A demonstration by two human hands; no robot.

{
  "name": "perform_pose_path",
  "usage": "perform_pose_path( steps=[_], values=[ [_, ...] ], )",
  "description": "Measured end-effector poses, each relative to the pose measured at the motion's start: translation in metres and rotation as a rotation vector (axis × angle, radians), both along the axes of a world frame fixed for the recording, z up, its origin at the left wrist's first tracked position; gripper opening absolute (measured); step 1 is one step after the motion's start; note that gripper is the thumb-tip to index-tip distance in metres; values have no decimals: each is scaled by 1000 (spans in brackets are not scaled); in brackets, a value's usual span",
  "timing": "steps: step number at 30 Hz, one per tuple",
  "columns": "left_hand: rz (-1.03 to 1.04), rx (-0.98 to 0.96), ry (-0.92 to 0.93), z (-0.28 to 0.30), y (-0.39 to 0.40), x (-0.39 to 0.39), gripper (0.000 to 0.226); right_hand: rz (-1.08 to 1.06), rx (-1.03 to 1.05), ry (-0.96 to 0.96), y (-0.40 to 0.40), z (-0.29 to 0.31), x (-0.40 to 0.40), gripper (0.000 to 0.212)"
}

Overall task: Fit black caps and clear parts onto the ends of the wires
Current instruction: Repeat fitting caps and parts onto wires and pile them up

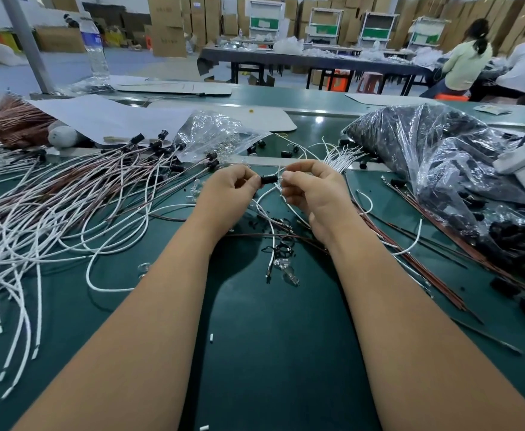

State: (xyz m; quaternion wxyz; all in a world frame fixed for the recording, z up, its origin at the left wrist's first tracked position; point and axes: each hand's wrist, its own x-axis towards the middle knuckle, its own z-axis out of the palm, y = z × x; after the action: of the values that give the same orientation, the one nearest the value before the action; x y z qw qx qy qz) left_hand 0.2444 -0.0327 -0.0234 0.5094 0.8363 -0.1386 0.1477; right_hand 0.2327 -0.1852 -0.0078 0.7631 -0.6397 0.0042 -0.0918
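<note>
The worktable (273, 353) is dark green and plain. The wires (68, 213) heaped on the left are white and reddish brown, many with black ends. The cap (269, 178) between the two hands is black. A clear plastic bag (214, 135) holds transparent parts, and a bigger clear bag (426, 144) is full of black pieces. The paper sheet (105, 116) is white. The water bottle (95, 48) is clear with a blue label.
</note>
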Motion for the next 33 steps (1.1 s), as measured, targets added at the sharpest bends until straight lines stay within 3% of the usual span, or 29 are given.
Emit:
perform_pose_path(
  steps=[4, 18, 22, 33],
  values=[
    [3, -13, -7, 0, 0, 1, 17, 21, 27, 24, 1, 1, 1, 14],
    [8, -14, 34, 0, 0, 0, 18, -3, -165, -41, 1, -5, 3, 9],
    [-13, -47, 64, 1, 0, -2, 15, 4, -114, -34, 2, -6, 4, 8],
    [-48, -113, 86, 0, 4, -4, 13, 2, -217, -92, 5, -13, 5, 19]
  ],
)
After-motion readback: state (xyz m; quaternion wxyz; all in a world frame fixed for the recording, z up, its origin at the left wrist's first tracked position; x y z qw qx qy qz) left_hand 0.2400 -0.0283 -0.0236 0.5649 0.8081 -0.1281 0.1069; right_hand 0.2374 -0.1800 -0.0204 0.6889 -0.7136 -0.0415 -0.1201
